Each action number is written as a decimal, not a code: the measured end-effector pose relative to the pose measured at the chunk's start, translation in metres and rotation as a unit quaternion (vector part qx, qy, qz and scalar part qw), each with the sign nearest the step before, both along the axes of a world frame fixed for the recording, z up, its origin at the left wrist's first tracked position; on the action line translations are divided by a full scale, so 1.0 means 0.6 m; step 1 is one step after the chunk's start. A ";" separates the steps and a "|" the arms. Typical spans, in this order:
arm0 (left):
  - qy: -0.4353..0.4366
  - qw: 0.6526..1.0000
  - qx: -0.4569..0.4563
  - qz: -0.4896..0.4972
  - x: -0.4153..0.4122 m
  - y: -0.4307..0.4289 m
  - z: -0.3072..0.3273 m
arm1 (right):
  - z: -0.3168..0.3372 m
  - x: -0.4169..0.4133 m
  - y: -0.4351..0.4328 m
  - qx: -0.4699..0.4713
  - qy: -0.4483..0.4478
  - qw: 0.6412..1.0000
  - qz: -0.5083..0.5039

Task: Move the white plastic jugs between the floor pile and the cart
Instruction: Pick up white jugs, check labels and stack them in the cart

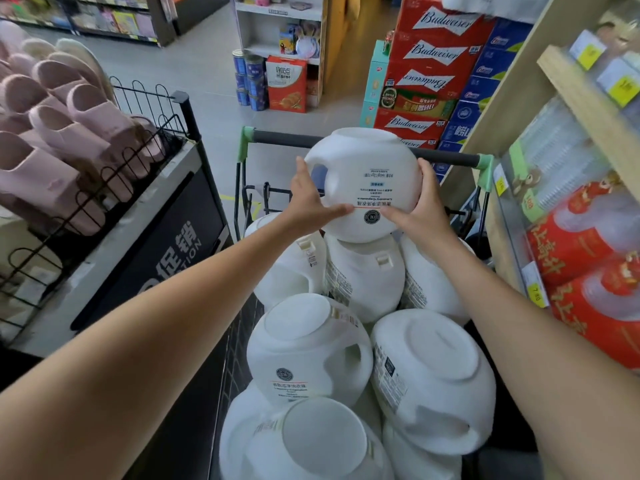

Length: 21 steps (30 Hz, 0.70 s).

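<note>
a shop aisle – stacked beer cases [431,69], price-tagged shelves [588,98], slipper rack [62,133], shopping cart [363,147]

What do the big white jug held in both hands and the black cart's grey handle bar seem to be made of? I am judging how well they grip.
The big white jug looks like matte moulded plastic: opaque, smooth, with a soft, even sheen and a moulded handle loop. The grey handle bar looks like dull foam or rubber sleeving, with glossy green plastic end caps; its core is hidden.

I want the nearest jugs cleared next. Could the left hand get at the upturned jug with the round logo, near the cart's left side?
Probably yes, once free: the upturned jug lies uncovered atop the pile, under the forearm. But the left hand is gripping the raised jug.
</note>
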<state>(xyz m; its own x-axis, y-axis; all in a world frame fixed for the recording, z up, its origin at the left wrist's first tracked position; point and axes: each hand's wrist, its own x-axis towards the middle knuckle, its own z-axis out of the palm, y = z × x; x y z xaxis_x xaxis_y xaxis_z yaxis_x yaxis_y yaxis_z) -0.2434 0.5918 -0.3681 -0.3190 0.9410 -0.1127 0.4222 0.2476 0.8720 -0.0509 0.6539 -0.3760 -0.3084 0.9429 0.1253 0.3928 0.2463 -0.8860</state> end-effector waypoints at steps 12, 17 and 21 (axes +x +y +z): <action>0.062 0.997 0.027 -0.023 0.014 -0.047 0.048 | 0.025 0.005 -0.038 -0.045 -0.001 0.999 -0.021; 0.069 0.993 0.050 -0.077 0.040 -0.126 0.092 | 0.073 0.028 -0.129 -0.053 0.005 0.998 -0.044; 0.023 0.987 0.059 -0.149 0.062 -0.198 0.120 | 0.100 0.064 -0.231 -0.064 0.019 0.993 -0.097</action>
